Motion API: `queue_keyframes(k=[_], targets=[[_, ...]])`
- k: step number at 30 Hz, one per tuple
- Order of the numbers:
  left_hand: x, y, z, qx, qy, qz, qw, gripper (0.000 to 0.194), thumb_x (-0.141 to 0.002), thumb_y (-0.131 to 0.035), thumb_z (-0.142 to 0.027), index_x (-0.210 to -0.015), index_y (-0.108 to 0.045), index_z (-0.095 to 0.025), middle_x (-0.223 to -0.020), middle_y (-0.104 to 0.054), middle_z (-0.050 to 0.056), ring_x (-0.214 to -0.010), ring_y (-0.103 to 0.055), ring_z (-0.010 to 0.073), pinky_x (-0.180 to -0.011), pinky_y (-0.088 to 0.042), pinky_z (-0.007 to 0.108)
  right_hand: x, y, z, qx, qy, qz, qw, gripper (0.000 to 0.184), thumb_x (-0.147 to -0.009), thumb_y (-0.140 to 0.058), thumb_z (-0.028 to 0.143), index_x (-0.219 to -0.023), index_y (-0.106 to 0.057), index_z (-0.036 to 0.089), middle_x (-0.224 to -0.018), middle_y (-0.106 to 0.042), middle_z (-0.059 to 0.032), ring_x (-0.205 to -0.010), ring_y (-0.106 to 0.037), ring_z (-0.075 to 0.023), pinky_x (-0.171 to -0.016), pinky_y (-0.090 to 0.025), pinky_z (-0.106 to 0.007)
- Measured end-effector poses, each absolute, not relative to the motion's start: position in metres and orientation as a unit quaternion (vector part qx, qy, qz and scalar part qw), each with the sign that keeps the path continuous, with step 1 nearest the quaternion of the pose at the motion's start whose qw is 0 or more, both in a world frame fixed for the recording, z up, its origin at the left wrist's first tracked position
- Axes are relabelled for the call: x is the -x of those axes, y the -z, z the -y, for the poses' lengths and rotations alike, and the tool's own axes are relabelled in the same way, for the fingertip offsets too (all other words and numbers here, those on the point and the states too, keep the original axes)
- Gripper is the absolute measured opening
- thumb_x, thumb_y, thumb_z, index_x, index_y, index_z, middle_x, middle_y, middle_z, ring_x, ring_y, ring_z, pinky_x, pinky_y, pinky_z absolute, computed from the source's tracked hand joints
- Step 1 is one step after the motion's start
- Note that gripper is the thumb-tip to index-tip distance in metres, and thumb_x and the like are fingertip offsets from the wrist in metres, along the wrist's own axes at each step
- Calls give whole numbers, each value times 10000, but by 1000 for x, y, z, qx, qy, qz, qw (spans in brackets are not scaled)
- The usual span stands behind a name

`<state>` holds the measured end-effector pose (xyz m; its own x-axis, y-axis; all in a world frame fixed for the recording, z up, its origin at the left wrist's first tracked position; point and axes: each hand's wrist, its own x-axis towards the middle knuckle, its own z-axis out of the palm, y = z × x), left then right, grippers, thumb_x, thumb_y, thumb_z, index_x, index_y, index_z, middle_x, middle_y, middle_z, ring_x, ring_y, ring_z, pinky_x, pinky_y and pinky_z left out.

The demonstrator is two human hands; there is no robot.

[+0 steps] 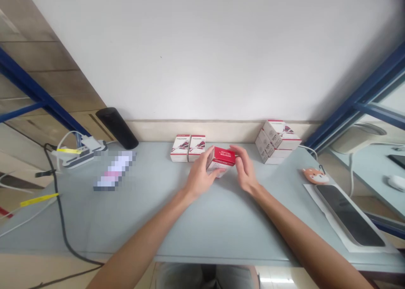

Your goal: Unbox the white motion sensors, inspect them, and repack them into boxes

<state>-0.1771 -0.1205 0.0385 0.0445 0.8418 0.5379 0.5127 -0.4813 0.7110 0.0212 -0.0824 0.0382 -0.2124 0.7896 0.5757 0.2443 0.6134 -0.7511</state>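
Note:
A small red and white carton [222, 158] is tilted in my left hand [200, 173], its red face with white lettering turned up. My left fingers lie along its far left side and the thumb is on the near side. My right hand [244, 167] is at the carton's right end, with the thumb and curved fingers apart around that corner. Its fingertips are at or very close to the carton's edge; firm contact cannot be made out. Just behind my left hand, two similar cartons [189, 148] stand side by side on the grey table [218, 221].
Several matching cartons [276, 142] are stacked at the back right. On the right lie an orange animal-faced case [315, 176] and a dark phone [350, 215] on white paper. A black cylinder [117, 128], a power strip [84, 153], cables and a blurred-out object [114, 171] occupy the left.

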Motion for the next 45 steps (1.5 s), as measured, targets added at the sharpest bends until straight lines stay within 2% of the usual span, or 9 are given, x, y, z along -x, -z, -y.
queue_keyframes(k=[6,10,13,16,20,24,27,39,45], targets=[[177,-37,120,-730,-486,-475,72,816,-899,-813,-400,-1580,-374,-299,-1401,-656,128,-1259,-669,294,-1046,-563,444,-25,-48,85,348,-180,781,487,387,-1058,-440,486,-1309,-632,263,-1153,-715,-106,-976,-677,-261,-899,-544,-424],[176,-40,121,-773,-474,-421,23,812,-922,-788,-380,-1586,-327,-295,-1374,-638,151,-1270,-655,300,-1065,-560,478,-32,-53,87,356,-193,752,520,438,-1092,-334,484,-1129,-708,258,-1015,-737,-84,-906,-676,-246,-815,-519,-377],[175,-42,123,-803,-466,-369,-44,758,-926,-776,-312,-1548,-342,-344,-1442,-542,159,-1328,-611,312,-1070,-559,508,-36,-59,89,400,-217,704,545,531,-1093,-299,539,-942,-724,257,-817,-693,-46,-758,-619,-222,-708,-464,-343],[176,-45,125,-811,-459,-335,-138,698,-871,-803,-215,-1440,-453,-417,-1524,-421,116,-1415,-534,332,-1107,-534,541,-35,-66,88,435,-268,643,570,538,-1064,-356,586,-795,-672,244,-666,-580,-4,-650,-513,-191,-632,-396,-314],[177,-52,126,-831,-422,-306,-196,593,-849,-814,-233,-1364,-563,-388,-1489,-454,106,-1460,-476,334,-1161,-497,542,-29,-74,83,467,-363,576,564,421,-1002,-457,536,-777,-654,240,-691,-569,13,-676,-489,-182,-622,-387,-286],[175,-54,129,-861,-384,-282,-180,492,-871,-776,-242,-1317,-606,-358,-1535,-511,98,-1490,-456,321,-1186,-449,539,-23,-74,81,458,-487,542,510,339,-906,-586,523,-773,-676,224,-717,-591,15,-678,-499,-171,-608,-387,-275],[173,-53,130,-870,-376,-273,-166,447,-886,-731,-200,-1293,-620,-350,-1487,-599,75,-1492,-471,303,-1183,-429,521,-20,-72,81,444,-547,519,484,328,-858,-642,528,-785,-695,213,-712,-606,14,-667,-516,-171,-587,-387,-274],[172,-58,129,-852,-396,-288,-186,372,-922,-721,-254,-1278,-620,-287,-1309,-697,102,-1335,-596,277,-1079,-457,436,-20,-64,79,418,-587,504,477,336,-852,-692,539,-804,-699,206,-699,-601,18,-625,-509,-158,-553,-348,-270],[171,-57,129,-836,-404,-317,-194,337,-919,-756,-355,-1235,-652,-298,-1266,-696,93,-1256,-622,273,-1007,-490,412,-18,-58,79,391,-588,517,484,333,-825,-735,549,-818,-687,220,-731,-581,13,-647,-508,-162,-558,-366,-266]])
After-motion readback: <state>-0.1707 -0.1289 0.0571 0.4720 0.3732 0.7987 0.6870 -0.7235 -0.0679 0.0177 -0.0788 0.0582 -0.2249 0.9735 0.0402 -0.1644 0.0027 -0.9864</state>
